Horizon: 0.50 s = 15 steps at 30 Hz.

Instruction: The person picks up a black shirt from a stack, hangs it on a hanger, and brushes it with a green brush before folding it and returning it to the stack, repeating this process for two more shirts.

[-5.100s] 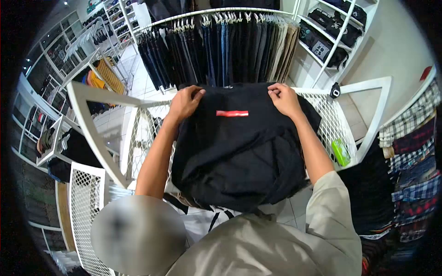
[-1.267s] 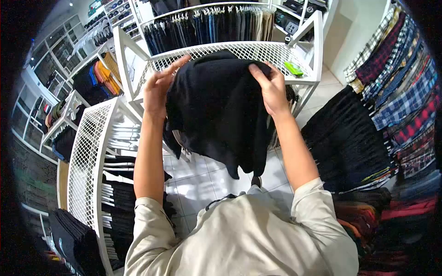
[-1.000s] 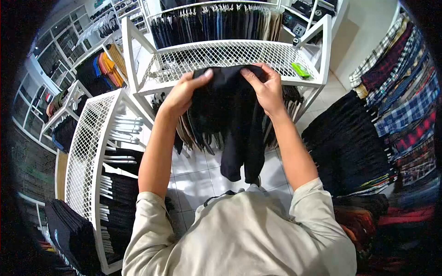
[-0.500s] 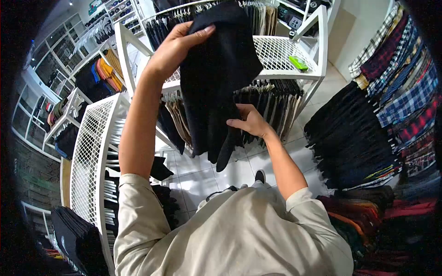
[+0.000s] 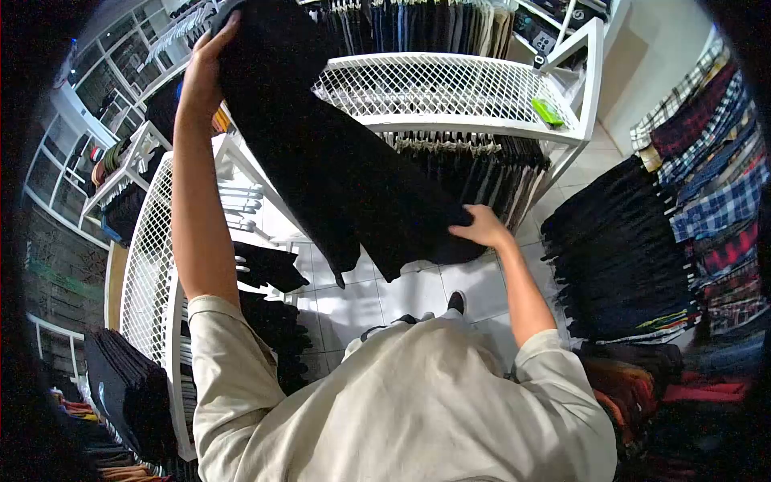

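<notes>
A long black garment point(image 5: 321, 161) stretches diagonally between my two hands. My left hand point(image 5: 210, 68) is raised at the upper left, its fingers and thumb gripping the garment's upper end. Lower down on the right, my right hand point(image 5: 486, 229) pinches the edge of the cloth between thumb and fingers. The bottom of the garment parts into two hanging ends, somewhat like trouser legs, though its exact kind cannot be made out. Behind it stands a white rack with a mesh top point(image 5: 434, 88).
A bright green object point(image 5: 548, 112) lies on the mesh top. Dark trousers point(image 5: 482, 173) hang beneath it. To the left is another white mesh rack point(image 5: 148, 241). Black clothes point(image 5: 614, 249) and checked shirts point(image 5: 715, 189) hang on the right. White tiles point(image 5: 353, 309) cover the floor.
My left hand has moved left and up with the garment's upper end. My right hand has shifted right and slightly down, spreading the cloth wider. The view has shifted a little.
</notes>
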Each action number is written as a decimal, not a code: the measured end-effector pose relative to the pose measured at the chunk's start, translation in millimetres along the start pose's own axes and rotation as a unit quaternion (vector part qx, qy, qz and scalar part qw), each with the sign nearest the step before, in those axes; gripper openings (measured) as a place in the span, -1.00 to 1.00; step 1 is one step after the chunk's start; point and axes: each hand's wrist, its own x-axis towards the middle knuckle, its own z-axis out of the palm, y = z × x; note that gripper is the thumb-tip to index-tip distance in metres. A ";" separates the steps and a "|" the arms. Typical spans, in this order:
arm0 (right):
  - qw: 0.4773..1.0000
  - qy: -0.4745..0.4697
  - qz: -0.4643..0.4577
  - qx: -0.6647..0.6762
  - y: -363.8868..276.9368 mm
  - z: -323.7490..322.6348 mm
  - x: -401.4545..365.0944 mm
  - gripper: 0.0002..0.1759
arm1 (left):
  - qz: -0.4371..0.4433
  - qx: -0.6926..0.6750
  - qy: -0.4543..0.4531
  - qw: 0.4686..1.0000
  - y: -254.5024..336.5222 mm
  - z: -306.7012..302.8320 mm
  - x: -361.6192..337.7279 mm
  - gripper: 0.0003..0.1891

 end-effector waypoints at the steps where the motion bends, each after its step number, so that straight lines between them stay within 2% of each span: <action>1: 0.999 -0.013 0.046 -0.007 14.9 -10.8 -2.9 -0.50 | -0.006 -0.009 0.007 1.000 -3.5 -19.3 5.1 -0.46; 2: 0.998 -0.020 0.054 0.037 15.6 -27.2 -11.8 -0.56 | 0.001 -0.032 0.030 0.999 -0.2 -22.9 -1.1 -0.48; 3: 0.998 0.016 0.033 0.046 34.0 -31.1 -13.9 -0.65 | 0.002 -0.033 0.030 0.999 2.7 -24.9 -8.5 -0.48; 5: 0.988 0.052 0.050 0.137 58.7 -47.5 -12.1 -0.31 | -0.043 0.001 0.105 0.994 4.6 -27.8 -19.4 -0.50; 7: 0.988 0.103 0.019 0.113 60.1 -76.1 -10.4 -0.48 | -0.041 0.029 0.072 0.996 -11.0 -50.9 -18.2 -0.53; 8: 0.966 0.073 0.030 0.247 20.3 -101.5 -18.7 -0.61 | -0.030 0.046 0.090 0.994 -18.5 -56.6 -19.0 -0.54; 9: 0.953 0.110 -0.008 0.283 24.1 -110.6 -13.5 -0.74 | -0.018 0.062 0.107 0.992 -26.4 -62.0 -20.0 -0.55; 11: 0.966 0.172 0.057 0.186 29.2 -143.6 -5.0 -0.75 | -0.002 0.044 0.143 0.989 -48.0 -70.5 -21.5 -0.62; 13: 0.913 0.247 -0.008 0.326 15.2 -159.7 4.6 -0.69 | -0.017 0.020 0.171 0.985 -64.1 -78.9 -25.5 -0.65; 14: 0.863 0.263 -0.058 0.428 6.3 -163.3 14.5 -0.60 | -0.017 0.018 0.171 0.985 -71.0 -84.4 -27.7 -0.65; 15: 0.861 0.255 -0.070 0.434 4.5 -171.5 19.5 -0.60 | -0.033 0.034 0.185 0.982 -78.7 -89.6 -30.1 -0.67</action>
